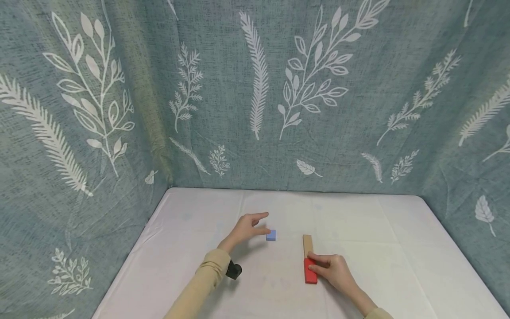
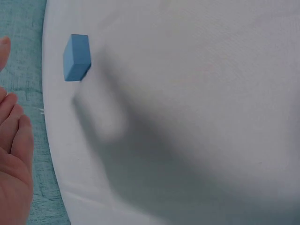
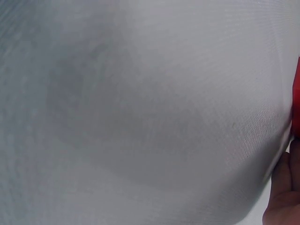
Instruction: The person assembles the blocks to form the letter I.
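- Blue is the little block (image 1: 271,235) — it sits alone on the white table (image 1: 398,248), a bit behind the middle.
- The left hand (image 1: 244,229) floats just beside the blue block, fingers stretched out and loose. It holds nothing and does not seem to touch the block.
- The red block (image 1: 310,271) lies flat in front of a tan wooden block (image 1: 307,245); the two touch end to end in one line.
- The right hand (image 1: 334,270) rests on the red block, with fingers bent over its far end, holding it in place (the right wrist view shows only a red sliver at the edge).
- The step looks like this — one hand keeps the row of blocks steady while the other goes for the blue one.
- I think the left hand must close thumb and finger on the blue block's sides and lift it straight up. It is small, so a sloppy pinch could flick it away.
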### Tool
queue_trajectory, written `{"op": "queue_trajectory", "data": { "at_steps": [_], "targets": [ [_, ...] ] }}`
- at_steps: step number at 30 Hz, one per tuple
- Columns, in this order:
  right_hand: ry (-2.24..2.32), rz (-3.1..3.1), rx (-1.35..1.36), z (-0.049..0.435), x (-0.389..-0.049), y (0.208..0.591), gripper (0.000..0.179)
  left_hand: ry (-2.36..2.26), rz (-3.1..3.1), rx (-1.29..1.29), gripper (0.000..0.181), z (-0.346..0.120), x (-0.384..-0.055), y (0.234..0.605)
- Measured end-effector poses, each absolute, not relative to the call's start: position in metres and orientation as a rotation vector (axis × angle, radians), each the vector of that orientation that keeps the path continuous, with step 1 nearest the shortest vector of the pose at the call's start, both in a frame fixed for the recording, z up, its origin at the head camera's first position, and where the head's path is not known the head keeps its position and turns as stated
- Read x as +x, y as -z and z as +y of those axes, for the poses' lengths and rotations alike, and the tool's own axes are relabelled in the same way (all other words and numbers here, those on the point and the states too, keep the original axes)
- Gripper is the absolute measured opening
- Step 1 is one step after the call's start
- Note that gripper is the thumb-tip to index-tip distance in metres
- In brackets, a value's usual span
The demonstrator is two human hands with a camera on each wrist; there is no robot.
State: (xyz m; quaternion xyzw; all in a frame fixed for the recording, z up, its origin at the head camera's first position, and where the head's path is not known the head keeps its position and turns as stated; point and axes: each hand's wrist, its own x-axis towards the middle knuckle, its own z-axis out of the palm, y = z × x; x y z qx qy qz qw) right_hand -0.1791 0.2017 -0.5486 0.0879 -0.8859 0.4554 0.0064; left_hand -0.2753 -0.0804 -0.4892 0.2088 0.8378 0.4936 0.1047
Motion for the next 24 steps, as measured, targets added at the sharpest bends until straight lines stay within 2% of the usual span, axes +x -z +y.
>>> {"op": "queue_trajectory", "data": {
  "at_steps": [24],
  "targets": [
    [-1.444, -2.775, 0.286, 0.204, -0.181, 0.549, 0.034, -1.47, 2.508, 0.598, 0.049, -0.075, -0.27, 0.525]
  ]
}}
